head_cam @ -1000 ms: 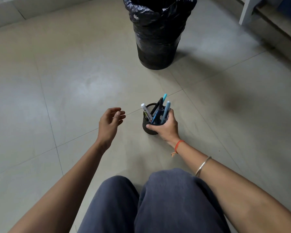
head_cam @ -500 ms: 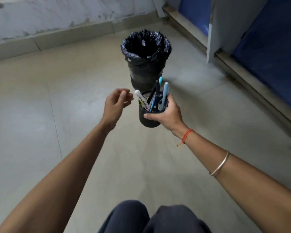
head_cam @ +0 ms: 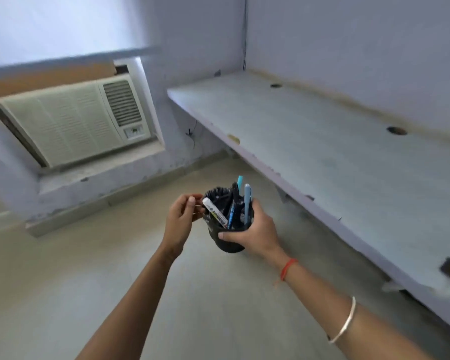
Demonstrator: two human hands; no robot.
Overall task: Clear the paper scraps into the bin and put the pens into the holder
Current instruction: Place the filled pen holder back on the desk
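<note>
Right hand (head_cam: 255,233) clasped in grip; left hand (head_cam: 182,219) loosely curled.

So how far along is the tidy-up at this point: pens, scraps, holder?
Done, by the look of it: several pens and a white marker stand in the black holder. In hand: the right hand grips the holder in the air beside the long shelf; the left hand hovers by its rim, apparently empty. Left: setting the holder down. No scraps or bin in view, so that part can't be judged.

Bare counter (head_cam: 322,141) lies open at right; floor (head_cam: 63,281) unobstructed below.
</note>
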